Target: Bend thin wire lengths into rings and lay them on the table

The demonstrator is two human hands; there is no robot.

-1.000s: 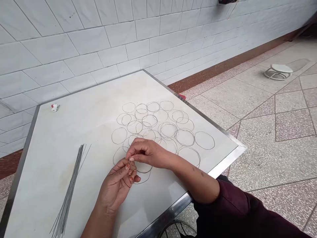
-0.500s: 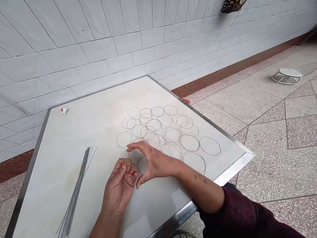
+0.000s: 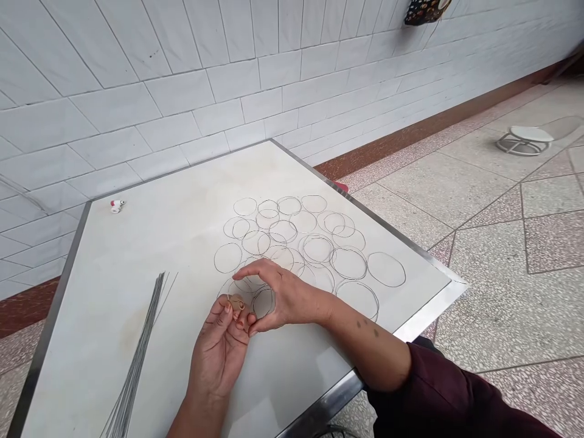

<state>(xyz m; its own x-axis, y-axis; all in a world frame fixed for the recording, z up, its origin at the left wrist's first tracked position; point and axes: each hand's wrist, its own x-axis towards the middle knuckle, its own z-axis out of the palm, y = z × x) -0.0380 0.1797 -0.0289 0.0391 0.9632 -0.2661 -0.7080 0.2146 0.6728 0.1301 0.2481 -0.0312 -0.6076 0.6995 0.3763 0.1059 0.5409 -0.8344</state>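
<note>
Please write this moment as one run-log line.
Left hand: fingers pinched, any item unclear | right hand: fingers spread | white table: round dark metal wire rings, bundle of straight grey metal wires

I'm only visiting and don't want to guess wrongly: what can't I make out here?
All in the head view:
Thin looped piece: too small, partly covered by the left grip.
Some wire rings: behind the right grip.
Wire bundle's near ends: cut off by the bottom edge.
Patterned thing's top: cut off by the upper edge.
</note>
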